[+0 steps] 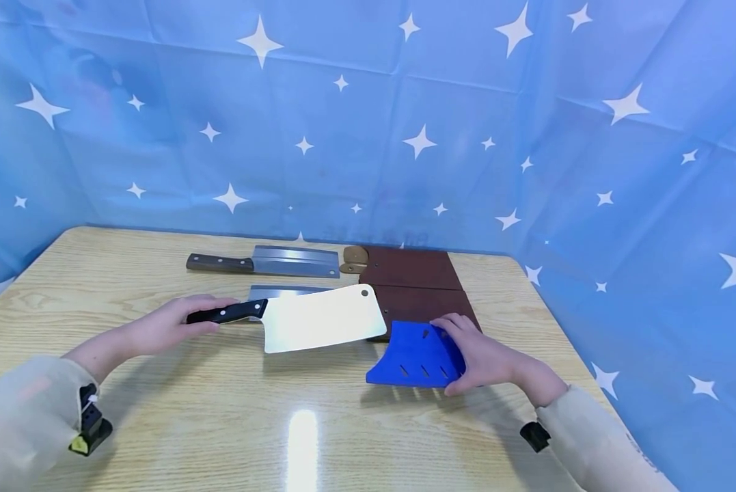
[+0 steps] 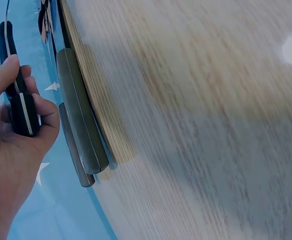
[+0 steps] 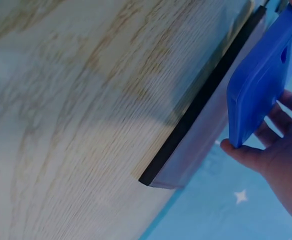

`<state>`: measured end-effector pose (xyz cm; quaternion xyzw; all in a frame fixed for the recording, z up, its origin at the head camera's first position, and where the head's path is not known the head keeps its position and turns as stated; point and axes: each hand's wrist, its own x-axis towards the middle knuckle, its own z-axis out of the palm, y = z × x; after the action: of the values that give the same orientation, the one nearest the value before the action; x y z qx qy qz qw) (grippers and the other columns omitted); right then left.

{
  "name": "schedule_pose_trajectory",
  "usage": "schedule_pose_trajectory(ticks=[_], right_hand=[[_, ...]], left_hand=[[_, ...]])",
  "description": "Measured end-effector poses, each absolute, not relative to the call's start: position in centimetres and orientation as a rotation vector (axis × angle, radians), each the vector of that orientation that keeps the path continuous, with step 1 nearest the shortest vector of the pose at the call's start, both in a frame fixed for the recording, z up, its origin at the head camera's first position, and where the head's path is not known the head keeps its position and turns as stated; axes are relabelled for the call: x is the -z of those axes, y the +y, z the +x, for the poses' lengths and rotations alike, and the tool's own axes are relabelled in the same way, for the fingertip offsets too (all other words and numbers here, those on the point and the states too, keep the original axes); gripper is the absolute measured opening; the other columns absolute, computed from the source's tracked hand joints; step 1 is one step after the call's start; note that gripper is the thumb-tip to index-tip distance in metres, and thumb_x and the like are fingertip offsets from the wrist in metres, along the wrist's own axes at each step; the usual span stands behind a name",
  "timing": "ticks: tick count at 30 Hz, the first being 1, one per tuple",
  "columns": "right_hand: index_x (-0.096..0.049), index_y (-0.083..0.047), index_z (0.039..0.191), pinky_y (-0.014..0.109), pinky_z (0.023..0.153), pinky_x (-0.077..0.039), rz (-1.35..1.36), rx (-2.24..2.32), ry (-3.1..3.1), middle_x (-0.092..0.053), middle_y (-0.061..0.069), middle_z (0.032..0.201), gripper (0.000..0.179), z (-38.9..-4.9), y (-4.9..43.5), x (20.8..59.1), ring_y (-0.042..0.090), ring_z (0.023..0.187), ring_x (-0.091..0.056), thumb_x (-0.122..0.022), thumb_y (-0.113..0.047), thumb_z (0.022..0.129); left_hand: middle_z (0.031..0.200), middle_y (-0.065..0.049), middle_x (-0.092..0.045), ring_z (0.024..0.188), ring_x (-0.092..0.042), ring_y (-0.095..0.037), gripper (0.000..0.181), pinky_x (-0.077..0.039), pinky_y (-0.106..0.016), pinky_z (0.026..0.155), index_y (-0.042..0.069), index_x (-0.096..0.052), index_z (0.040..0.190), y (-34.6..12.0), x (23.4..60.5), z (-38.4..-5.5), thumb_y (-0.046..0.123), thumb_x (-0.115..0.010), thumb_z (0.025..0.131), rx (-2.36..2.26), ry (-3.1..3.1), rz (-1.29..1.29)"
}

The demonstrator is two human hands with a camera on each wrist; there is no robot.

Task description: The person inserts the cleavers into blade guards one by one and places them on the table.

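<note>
My left hand [image 1: 167, 329] grips the black riveted handle [image 2: 25, 112] of a cleaver [image 1: 324, 318]. Its broad, bright blade points right, raised over the table, with a hole near the far corner. My right hand [image 1: 487, 357] holds a blue knife sheath [image 1: 413, 355] by its right end, thumb on the near edge and fingers over the far edge. Slots run along the sheath's lower part. The blade tip is close to the sheath's left side, outside it. In the right wrist view the blue sheath [image 3: 258, 82] is held above the table surface.
Behind lies another cleaver [image 1: 296, 261] with a dark wooden handle. A third cleaver [image 1: 281, 291] is mostly hidden by the raised blade. Two dark brown sheaths [image 1: 407, 266] with tan straps [image 1: 355, 255] lie at the back of the wooden table [image 1: 220, 424], before a blue star-patterned cloth [image 1: 343, 116].
</note>
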<state>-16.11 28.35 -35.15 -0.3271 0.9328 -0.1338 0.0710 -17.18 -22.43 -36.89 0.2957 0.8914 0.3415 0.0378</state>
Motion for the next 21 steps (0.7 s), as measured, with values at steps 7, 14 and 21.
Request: schedule_pose_trajectory(ticks=[7,14,21], right_hand=[[-0.035,-0.002,0.137,0.042,0.087,-0.045,-0.958,0.404,2.802,-0.038,0.011,0.13,0.1,-16.03,27.98,35.04,0.026,0.117,-0.036,-0.083,-0.044,0.06],[-0.035,-0.003,0.137,0.042,0.087,-0.045,-0.944,0.422,2.793,-0.038,0.011,0.13,0.1,-16.05,27.79,35.11,0.026,0.117,-0.036,-0.084,-0.045,0.06],[-0.035,-0.003,0.137,0.043,0.088,-0.045,-0.939,0.422,2.796,-0.038,0.011,0.13,0.101,-16.11,27.64,35.01,0.026,0.117,-0.036,-0.084,-0.044,0.06]], left_hand=[[0.122,-0.014,-0.061,0.103,-0.052,-0.007,0.042,-0.045,-0.028,0.079,0.003,-0.05,0.134,-22.13,36.93,-17.21,0.012,-0.056,0.093,-1.07,2.744,0.899],[0.118,-0.012,-0.062,0.096,-0.052,-0.007,0.041,-0.044,-0.028,0.076,0.003,-0.051,0.133,-22.01,37.2,-17.32,0.011,-0.057,0.092,-1.055,2.766,0.926],[0.121,-0.015,-0.061,0.106,-0.056,-0.023,0.04,-0.047,-0.033,0.081,0.005,-0.053,0.131,-21.91,37.44,-17.26,0.01,-0.058,0.091,-1.025,2.808,0.946]])
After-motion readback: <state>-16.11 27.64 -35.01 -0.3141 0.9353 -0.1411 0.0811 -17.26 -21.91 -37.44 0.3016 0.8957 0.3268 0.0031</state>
